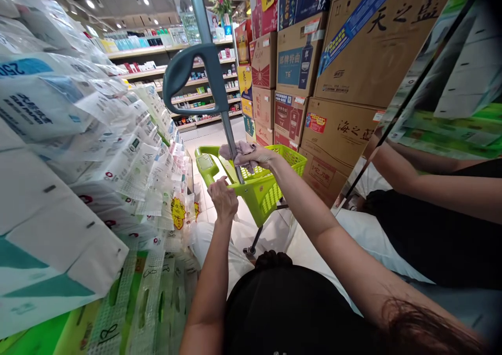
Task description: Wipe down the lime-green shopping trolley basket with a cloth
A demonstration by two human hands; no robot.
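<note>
A lime-green plastic shopping basket [270, 190] on wheels stands in the aisle ahead of me. Its grey pull handle [204, 67] rises up and ends in a loop grip. My right hand [257, 156] is closed on a pinkish-grey cloth [241, 151] and presses it against the handle's metal shaft just above the basket. My left hand [223, 198] is closed around the basket's near rim beside the foot of the shaft. Both arms are bare.
Stacked packs of tissue paper [78, 151] fill the left side down to the floor. Brown cardboard cartons [345, 78] are piled high on the right. A mirrored panel [439, 151] at right reflects an arm. Shelves [196, 83] stand far down the white-tiled aisle.
</note>
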